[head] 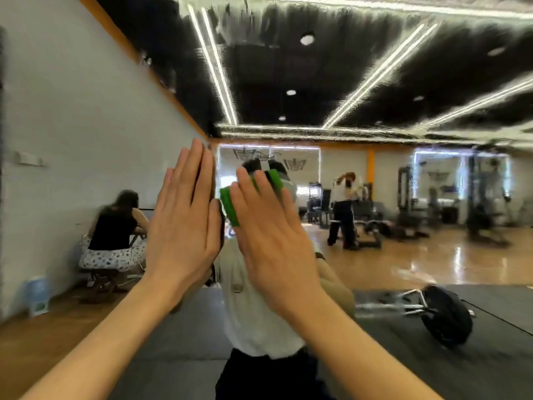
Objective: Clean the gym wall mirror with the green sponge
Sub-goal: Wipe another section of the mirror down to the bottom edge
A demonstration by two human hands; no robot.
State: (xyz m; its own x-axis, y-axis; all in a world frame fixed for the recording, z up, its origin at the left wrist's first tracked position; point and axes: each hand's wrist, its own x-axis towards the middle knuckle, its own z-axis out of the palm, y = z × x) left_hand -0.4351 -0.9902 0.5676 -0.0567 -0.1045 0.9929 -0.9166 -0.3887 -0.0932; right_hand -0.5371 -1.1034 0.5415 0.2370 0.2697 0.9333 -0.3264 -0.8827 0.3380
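- Against the gym wall mirror (375, 82), both of the person's hands are raised flat, backs toward the camera.
- Right hand (268, 235) presses the green sponge (230, 206) onto the glass – its fingers (245, 180) are slightly spread and laid across the sponge, not curled round it. Green shows at the left edge of the hand and between the upper fingers.
- Left hand (184, 223) lies open just beside the right one, its fingers held close together and pointing up; the palm seems to rest on the mirror, though actual contact cannot be told.
- The sponge sits between the two hands, at about the height of the person's reflected head, near the middle of the view.
- Upper part of the mirror carries wet, streaky smears that blur the reflected ceiling lights (219, 73).
- Reflected in the glass: the person's white shirt (253, 313) – partly hidden by the forearms – a crouching person in a black top (115, 229) at the left, a standing person (343, 209) farther back, a barbell with a black plate (444, 316) on the floor mat, and gym machines (484, 197) at the right.
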